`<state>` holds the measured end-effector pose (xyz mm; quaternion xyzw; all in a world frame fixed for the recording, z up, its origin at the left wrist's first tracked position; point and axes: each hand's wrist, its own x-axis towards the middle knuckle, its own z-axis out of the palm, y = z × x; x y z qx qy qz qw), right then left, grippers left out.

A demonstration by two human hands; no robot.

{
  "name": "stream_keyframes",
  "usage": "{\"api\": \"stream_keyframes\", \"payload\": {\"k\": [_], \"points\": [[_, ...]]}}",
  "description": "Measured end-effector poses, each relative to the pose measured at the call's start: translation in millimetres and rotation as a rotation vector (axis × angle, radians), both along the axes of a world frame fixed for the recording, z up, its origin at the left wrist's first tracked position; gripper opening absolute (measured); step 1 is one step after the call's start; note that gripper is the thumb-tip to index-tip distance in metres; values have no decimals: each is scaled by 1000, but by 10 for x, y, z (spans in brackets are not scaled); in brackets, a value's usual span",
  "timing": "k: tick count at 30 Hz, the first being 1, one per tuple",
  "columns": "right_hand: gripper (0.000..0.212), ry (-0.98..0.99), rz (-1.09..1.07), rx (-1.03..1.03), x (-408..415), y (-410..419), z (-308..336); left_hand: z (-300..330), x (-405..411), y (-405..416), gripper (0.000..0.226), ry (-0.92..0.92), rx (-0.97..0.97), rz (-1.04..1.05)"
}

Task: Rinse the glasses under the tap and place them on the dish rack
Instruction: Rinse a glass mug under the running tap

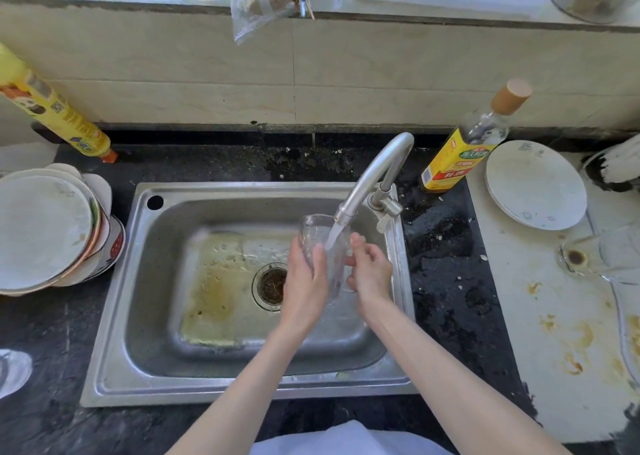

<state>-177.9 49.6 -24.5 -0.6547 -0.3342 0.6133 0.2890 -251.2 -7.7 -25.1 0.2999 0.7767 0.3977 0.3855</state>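
Note:
A clear drinking glass (320, 236) is held tilted over the steel sink (162, 316), its mouth up and to the left under the tap (372, 177). Water runs from the spout onto the glass. My left hand (306, 281) grips the glass from the left side. My right hand (369, 269) holds it from the right, fingers curled against its wall. Two more glasses (602, 255) lie on the stained white board (554, 333) at the right.
Stacked plates (45, 233) sit left of the sink, with a yellow bottle (59, 108) behind them. A sauce bottle (464, 146) and a white plate (535, 184) stand right of the tap. The drain strainer (272, 281) lies in the sink bottom. Another glass's edge (12, 371) shows far left.

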Motion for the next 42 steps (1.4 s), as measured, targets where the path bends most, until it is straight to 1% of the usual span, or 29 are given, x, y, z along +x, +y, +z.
{"api": "stream_keyframes", "payload": {"k": [2, 3, 5, 7, 9, 10, 11, 12, 13, 14, 15, 16, 17, 18, 20, 23, 25, 27, 28, 29, 30, 31, 32, 33, 35, 37, 39, 41, 42], "points": [[29, -43, 82, 22, 45, -36, 2, 48, -79, 92, 57, -78, -42, 94], [30, -53, 110, 17, 57, -65, -6, 75, -143, 164, 60, -146, -57, 161], [30, -34, 115, -11, 61, -118, -21, 145, -267, 284, 62, -233, -41, 229], [29, 13, 71, -30, 40, -111, -6, 158, -267, 301, 64, -246, -23, 179], [26, 50, 9, -36, 15, -60, 19, 150, -198, 224, 77, -222, -52, 127], [25, 52, -9, -22, 16, -30, 26, 143, -155, 165, 85, -211, -81, 92], [24, 34, -4, 5, 20, 2, 34, 115, -138, 111, 88, -226, -124, 54], [25, -3, 17, 36, 36, 26, 27, 100, -138, 74, 80, -248, -151, 2], [26, -41, 45, 59, 54, 38, 20, 94, -160, 54, 60, -268, -165, -58], [27, -55, 68, 68, 79, 38, 8, 106, -188, 55, 45, -290, -172, -106], [27, -34, 79, 53, 103, 24, 7, 114, -224, 65, 50, -306, -166, -130], [26, 11, 89, 21, 120, 8, -4, 134, -253, 85, 74, -316, -149, -110], [25, 68, 106, -19, 129, -9, -6, 150, -282, 115, 97, -333, -120, -31], [24, 117, 124, -59, 129, -24, -19, 154, -307, 149, 105, -341, -70, 28], [24, 195, 120, -120, 114, -31, -37, 191, -323, 185, 96, -341, 4, 78], [22, 270, 66, -212, 84, 5, -83, 176, -284, 117, 92, -378, 37, 54], [22, 269, 100, -234, 55, -5, -67, 164, -229, 41, 89, -385, 74, 76], [23, 96, 241, -144, 11, -58, -29, 176, -178, 22, 85, -379, 94, 125], [26, 13, 293, -65, -12, -96, -40, 187, -155, 23, 80, -373, 111, 146], [33, -39, 337, 4, -48, -133, -31, 183, -139, 28, 73, -362, 132, 165], [47, -58, 388, 70, -76, -164, -27, 190, -122, 36, 67, -342, 146, 181], [60, -62, 444, 135, -112, -198, -28, 178, -117, 44, 61, -317, 162, 199], [65, -56, 480, 200, -141, -221, -44, 167, -119, 55, 54, -300, 181, 218], [62, -52, 493, 238, -164, -237, -55, 170, -123, 68, 48, -298, 192, 234], [55, -59, 503, 249, -165, -273, -77, 178, -134, 93, 40, -304, 196, 258], [63, -64, 548, 282, -165, -343, -48, 191, -152, 110, 41, -300, 188, 263], [68, -18, 562, 307, -153, -371, -4, 162, -152, 87, 45, -287, 184, 230], [66, 34, 502, 254, -127, -316, 36, 137, -113, 45, 48, -257, 182, 130], [65, 39, 469, 233, -113, -275, -11, 118, -88, 30, 50, -204, 183, 56]]}}
